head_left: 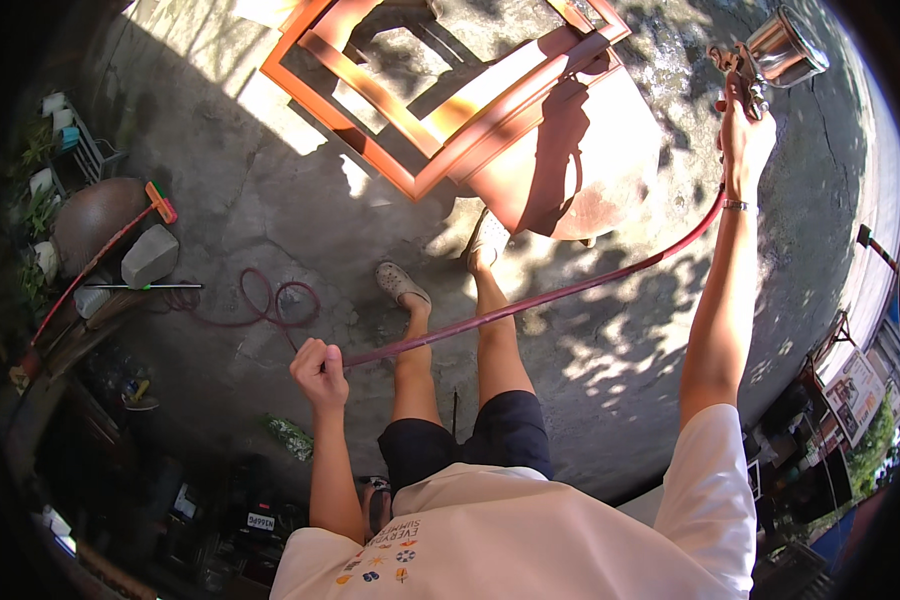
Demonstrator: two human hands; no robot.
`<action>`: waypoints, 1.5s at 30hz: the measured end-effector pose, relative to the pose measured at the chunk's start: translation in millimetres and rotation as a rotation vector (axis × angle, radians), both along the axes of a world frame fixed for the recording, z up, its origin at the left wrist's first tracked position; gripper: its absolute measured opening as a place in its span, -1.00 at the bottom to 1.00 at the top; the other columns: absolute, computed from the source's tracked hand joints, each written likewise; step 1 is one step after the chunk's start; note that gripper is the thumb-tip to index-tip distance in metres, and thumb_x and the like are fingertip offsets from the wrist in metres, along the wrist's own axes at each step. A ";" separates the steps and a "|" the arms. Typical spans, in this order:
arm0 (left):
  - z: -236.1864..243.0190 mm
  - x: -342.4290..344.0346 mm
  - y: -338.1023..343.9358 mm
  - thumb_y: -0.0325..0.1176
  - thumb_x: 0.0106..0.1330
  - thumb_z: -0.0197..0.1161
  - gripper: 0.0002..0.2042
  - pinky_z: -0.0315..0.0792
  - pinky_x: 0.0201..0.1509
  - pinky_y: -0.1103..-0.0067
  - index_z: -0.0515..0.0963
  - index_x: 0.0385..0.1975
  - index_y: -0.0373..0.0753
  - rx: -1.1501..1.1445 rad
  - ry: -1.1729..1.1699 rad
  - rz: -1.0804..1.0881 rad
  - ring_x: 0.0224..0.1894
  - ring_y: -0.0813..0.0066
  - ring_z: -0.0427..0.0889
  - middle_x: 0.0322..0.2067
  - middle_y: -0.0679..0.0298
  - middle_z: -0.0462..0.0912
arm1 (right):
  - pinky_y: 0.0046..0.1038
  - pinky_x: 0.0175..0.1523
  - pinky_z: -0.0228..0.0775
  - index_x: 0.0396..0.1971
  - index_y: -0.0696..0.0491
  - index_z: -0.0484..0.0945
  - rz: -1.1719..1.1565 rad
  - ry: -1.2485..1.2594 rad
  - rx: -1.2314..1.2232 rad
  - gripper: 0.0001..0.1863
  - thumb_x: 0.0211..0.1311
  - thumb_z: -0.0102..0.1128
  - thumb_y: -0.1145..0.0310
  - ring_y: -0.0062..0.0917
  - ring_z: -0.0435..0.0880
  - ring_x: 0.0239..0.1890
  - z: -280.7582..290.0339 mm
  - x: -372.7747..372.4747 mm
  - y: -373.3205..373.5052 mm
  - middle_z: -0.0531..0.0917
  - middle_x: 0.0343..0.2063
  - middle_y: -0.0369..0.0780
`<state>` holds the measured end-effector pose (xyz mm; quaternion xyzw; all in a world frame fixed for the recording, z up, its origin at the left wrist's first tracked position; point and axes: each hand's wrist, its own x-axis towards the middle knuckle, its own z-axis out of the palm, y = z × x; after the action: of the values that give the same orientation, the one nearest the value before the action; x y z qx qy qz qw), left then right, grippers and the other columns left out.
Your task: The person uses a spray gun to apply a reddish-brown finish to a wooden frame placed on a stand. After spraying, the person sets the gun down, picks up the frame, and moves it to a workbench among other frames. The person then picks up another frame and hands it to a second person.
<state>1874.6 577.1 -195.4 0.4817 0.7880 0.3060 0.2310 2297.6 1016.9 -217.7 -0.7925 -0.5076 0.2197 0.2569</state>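
At the upper right, my right hand (746, 142) is wrapped round a metal spray gun (742, 72) with a silvery paint cup (787, 50) on it. A dark red air hose (530, 309) runs from below that hand across my body to my left hand (320, 372). My left fingers are closed round the hose near my left side. Beyond my feet lies an orange-brown wooden frame (370, 155) on a large rounded support (615, 150). The shadow of an arm and the spray gun falls over the frame and support.
Loose hose loops (280, 300) lie on the concrete floor to the left. Farther left are a red-handled broom (98, 258), a grey stone block (151, 256), a round brown pot (92, 225) and potted plants. A signboard (854, 398) stands at the right.
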 end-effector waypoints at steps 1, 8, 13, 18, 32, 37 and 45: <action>-1.9 -6.2 -1.9 -0.28 0.38 0.12 -0.55 -0.03 -0.56 0.39 0.16 -0.73 -0.31 0.015 0.006 0.006 -0.68 0.30 0.13 -0.74 0.19 0.10 | -0.53 -0.28 0.47 -0.37 0.14 0.71 0.035 -0.065 0.032 -0.51 0.27 0.28 -0.08 -0.65 0.69 -0.49 -11.9 6.8 -15.5 0.74 -0.56 -0.23; 12.7 -65.2 -34.8 -0.35 0.41 0.06 -0.56 -0.05 -0.56 0.39 0.15 -0.73 -0.33 0.012 0.108 0.002 -0.69 0.33 0.11 -0.76 0.20 0.11 | -0.46 -0.40 0.34 -0.31 0.18 0.64 0.276 0.294 -0.210 -0.74 0.31 0.30 0.24 -0.50 0.50 -0.61 10.0 -104.4 -198.4 0.59 -0.63 -0.15; 31.3 -99.1 -45.6 -0.36 0.42 0.02 -0.53 -0.04 -0.57 0.40 0.16 -0.79 -0.35 -0.002 0.178 -0.086 -0.72 0.37 0.20 -0.80 0.21 0.16 | -0.30 -0.33 0.42 -0.38 0.15 0.58 0.564 0.451 -0.293 -0.79 0.22 0.34 0.30 -0.15 0.61 -0.47 14.8 -140.9 -307.6 0.61 -0.51 -0.09; 37.4 -106.1 -48.4 -0.35 0.39 0.07 -0.55 -0.04 -0.56 0.37 0.15 -0.76 -0.34 -0.041 0.168 -0.111 -0.70 0.28 0.14 -0.77 0.16 0.12 | -0.32 -0.36 0.39 -0.37 0.19 0.59 0.765 0.637 -0.303 -0.74 0.23 0.34 0.26 -0.23 0.55 -0.54 -0.7 -142.6 -357.3 0.56 -0.57 -0.10; 22.4 -26.0 5.6 -0.25 0.38 0.16 -0.54 -0.01 -0.55 0.39 0.19 -0.72 -0.32 -0.080 0.063 -0.162 -0.67 0.31 0.17 -0.74 0.19 0.13 | -0.52 -0.20 0.42 -0.11 0.13 0.69 0.104 0.186 -0.033 -0.62 0.32 0.28 0.10 -0.68 0.58 -0.42 -90.6 13.5 -103.2 0.70 -0.52 -0.29; 12.8 4.0 27.9 -0.25 0.42 0.11 -0.53 -0.05 -0.55 0.41 0.11 -0.68 -0.32 -0.043 -0.006 -0.186 -0.66 0.39 0.11 -0.71 0.21 0.08 | -0.48 -0.22 0.50 -0.26 0.10 0.75 0.020 0.009 0.071 -0.50 0.25 0.26 -0.11 -0.55 0.72 -0.45 -49.2 60.3 0.7 0.76 -0.53 -0.25; -0.5 -18.0 13.2 -0.26 0.43 0.10 -0.54 -0.04 -0.56 0.40 0.13 -0.68 -0.34 -0.069 -0.064 -0.112 -0.67 0.36 0.12 -0.72 0.20 0.09 | -0.58 -0.58 0.19 -0.47 0.07 0.74 0.075 -0.088 0.139 -0.42 0.25 0.23 -0.23 -0.75 0.37 -0.76 -6.1 20.4 4.3 0.54 -0.76 -0.37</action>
<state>1856.6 590.3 -195.9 0.5069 0.7620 0.2804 0.2894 2318.0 1021.2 -223.8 -0.7623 -0.5616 0.1583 0.2801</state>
